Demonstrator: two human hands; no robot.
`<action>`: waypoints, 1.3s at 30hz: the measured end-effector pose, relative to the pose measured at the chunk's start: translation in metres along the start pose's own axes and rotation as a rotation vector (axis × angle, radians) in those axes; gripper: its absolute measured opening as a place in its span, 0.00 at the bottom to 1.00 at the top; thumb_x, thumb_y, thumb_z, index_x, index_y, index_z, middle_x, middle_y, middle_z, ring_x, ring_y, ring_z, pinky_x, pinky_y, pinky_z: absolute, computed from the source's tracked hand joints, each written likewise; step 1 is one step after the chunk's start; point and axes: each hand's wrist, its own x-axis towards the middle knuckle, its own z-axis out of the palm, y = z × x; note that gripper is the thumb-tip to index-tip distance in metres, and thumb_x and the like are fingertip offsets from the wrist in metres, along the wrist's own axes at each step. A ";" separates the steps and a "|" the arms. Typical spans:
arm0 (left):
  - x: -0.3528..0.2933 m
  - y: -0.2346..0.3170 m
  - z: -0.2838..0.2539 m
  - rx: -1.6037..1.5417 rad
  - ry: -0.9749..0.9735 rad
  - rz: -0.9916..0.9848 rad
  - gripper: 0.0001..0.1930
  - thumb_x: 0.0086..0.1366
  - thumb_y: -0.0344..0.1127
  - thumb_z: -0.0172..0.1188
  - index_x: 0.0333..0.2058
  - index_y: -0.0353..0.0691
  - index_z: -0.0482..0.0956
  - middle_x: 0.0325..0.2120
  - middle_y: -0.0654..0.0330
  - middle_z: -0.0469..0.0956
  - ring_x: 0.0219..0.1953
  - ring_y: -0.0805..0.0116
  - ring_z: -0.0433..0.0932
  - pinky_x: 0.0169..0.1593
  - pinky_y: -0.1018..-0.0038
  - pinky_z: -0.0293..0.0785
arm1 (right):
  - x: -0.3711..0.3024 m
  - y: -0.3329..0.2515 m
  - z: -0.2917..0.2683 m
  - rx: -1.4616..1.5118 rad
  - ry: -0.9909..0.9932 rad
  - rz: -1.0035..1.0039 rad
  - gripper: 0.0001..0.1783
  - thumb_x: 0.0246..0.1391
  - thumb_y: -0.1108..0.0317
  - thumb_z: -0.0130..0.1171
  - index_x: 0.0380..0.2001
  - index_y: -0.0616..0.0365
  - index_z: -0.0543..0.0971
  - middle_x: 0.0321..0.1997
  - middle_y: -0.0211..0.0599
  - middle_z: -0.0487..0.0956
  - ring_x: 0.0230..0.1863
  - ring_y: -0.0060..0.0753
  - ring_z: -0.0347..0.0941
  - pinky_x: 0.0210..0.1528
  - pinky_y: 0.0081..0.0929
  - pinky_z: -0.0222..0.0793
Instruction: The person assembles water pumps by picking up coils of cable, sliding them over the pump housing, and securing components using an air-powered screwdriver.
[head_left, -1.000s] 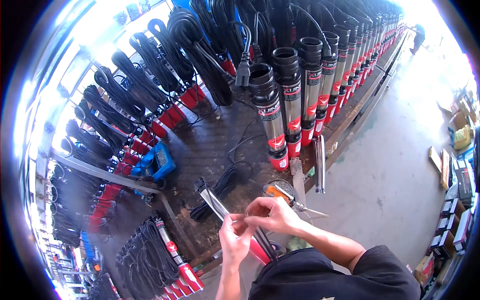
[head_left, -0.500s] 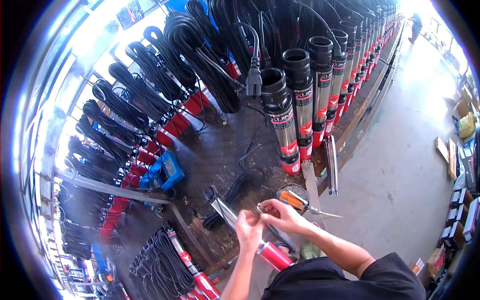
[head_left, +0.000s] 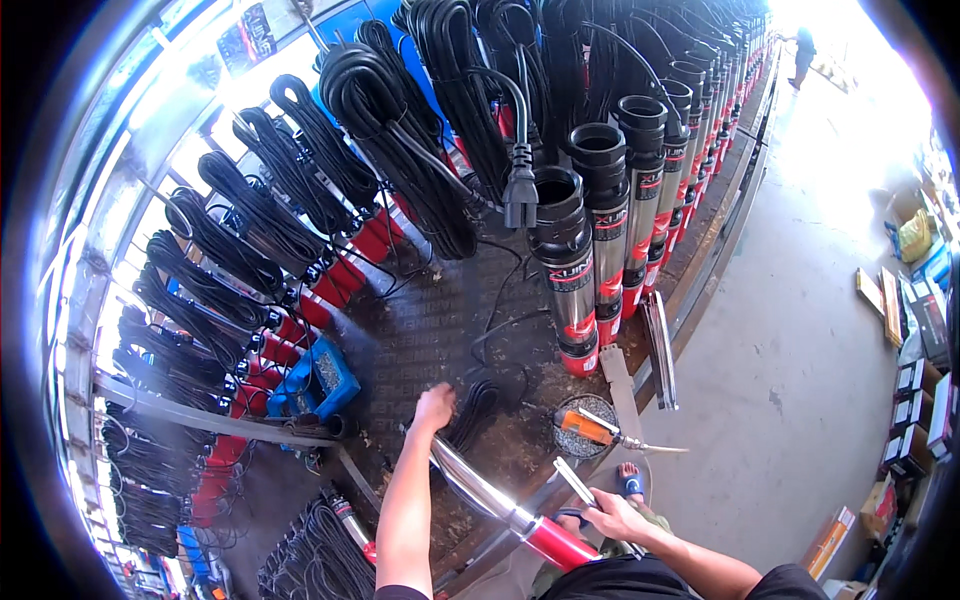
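A submersible pump (head_left: 477, 480) with a shiny steel tube and red end (head_left: 562, 542) lies slanted from the bench toward my body. My left hand (head_left: 435, 408) is closed over its far end, hiding the black head there. My right hand (head_left: 615, 520), right of the pump's red end, grips a narrow metal strip (head_left: 574, 482) that points up and to the left. Beside the left hand, a coiled black cable (head_left: 472, 415) rests on the bench. An orange power screwdriver (head_left: 588, 426) lies across a round dish of small metal parts (head_left: 570, 447).
Upright pumps (head_left: 567, 280) with black open tops line the bench's right edge. Red-ended pumps with bundled black cables (head_left: 400, 150) fill the left and back. Similar metal strips (head_left: 660, 350) lean at the edge. A blue container (head_left: 325, 380) sits left; cartons (head_left: 915, 390) stand far right.
My hands have parted: the left moved up-left to the pump's far end, and the right moved down-right, now with a metal strip in it. The view has shifted slightly.
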 end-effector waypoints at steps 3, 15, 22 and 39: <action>0.006 0.030 -0.039 -0.444 0.242 0.043 0.07 0.69 0.34 0.55 0.39 0.36 0.78 0.21 0.51 0.80 0.23 0.55 0.81 0.32 0.63 0.76 | 0.020 0.008 0.005 -0.030 -0.057 -0.063 0.21 0.59 0.57 0.55 0.49 0.61 0.77 0.26 0.39 0.80 0.28 0.32 0.78 0.35 0.35 0.73; -0.110 0.169 -0.147 0.823 0.158 0.241 0.09 0.62 0.41 0.63 0.34 0.42 0.82 0.25 0.52 0.83 0.30 0.53 0.85 0.32 0.60 0.79 | 0.178 -0.176 0.078 1.012 -0.241 0.053 0.20 0.67 0.49 0.55 0.41 0.58 0.77 0.19 0.19 0.63 0.16 0.14 0.53 0.19 0.20 0.48; -0.175 0.058 -0.163 -0.102 0.343 -0.016 0.09 0.66 0.36 0.60 0.38 0.36 0.80 0.22 0.53 0.80 0.25 0.57 0.80 0.32 0.61 0.75 | 0.264 -0.231 0.082 1.166 0.008 -0.033 0.07 0.63 0.64 0.57 0.38 0.55 0.75 0.20 0.21 0.65 0.15 0.15 0.53 0.17 0.19 0.47; -0.054 -0.082 -0.013 -0.696 0.409 -0.019 0.13 0.63 0.38 0.66 0.31 0.29 0.84 0.22 0.54 0.83 0.26 0.76 0.78 0.30 0.73 0.72 | 0.239 -0.118 0.137 -0.499 -0.034 -0.275 0.20 0.51 0.56 0.72 0.39 0.61 0.84 0.25 0.28 0.81 0.27 0.19 0.72 0.33 0.24 0.71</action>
